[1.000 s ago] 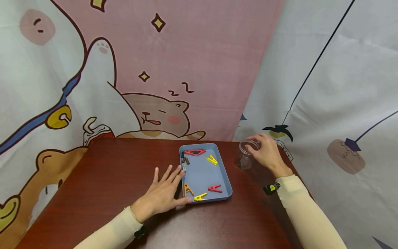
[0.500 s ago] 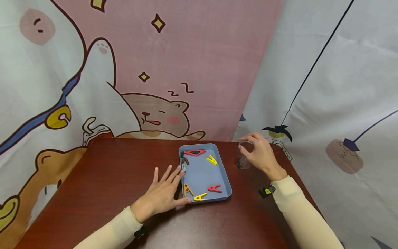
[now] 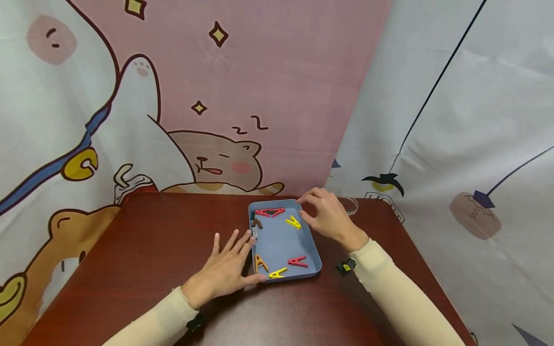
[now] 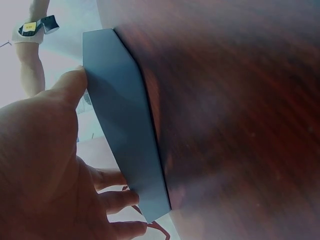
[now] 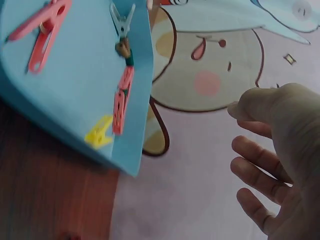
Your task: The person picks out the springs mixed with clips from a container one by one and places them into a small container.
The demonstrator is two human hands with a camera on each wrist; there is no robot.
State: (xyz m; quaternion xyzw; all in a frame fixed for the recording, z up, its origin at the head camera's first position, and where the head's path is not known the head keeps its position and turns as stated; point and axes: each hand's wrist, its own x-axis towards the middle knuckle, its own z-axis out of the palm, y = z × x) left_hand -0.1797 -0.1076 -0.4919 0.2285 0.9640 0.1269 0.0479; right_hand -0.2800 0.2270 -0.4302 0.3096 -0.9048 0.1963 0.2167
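A blue-grey tray (image 3: 277, 242) on the table holds several small clothespins. Inside are a yellow clothespin (image 3: 294, 222) near its upper right, a red clothespin (image 3: 297, 261) near the front, and an orange clothespin (image 3: 260, 262) at the lower left. With fingers spread, my left hand (image 3: 225, 276) touches the tray's left side; the left wrist view shows thumb and fingertips against its outer wall (image 4: 122, 110). Above the tray's far right corner is my right hand (image 3: 326, 214), fingers loosely bent, nothing between them. Behind it a clear jar (image 3: 348, 204) is partly hidden.
Reddish clothespins (image 3: 270, 212) lie along the tray's far end, with small brown clothespins (image 3: 257, 223) beside them. Another yellow clothespin (image 3: 278, 273) rests near the front wall. A printed cloth (image 3: 277, 96) hangs behind the brown wooden table (image 3: 173, 240).
My right hand has left the jar's mouth and moved left to the tray's far right corner. The left hand and the tray have stayed in place.
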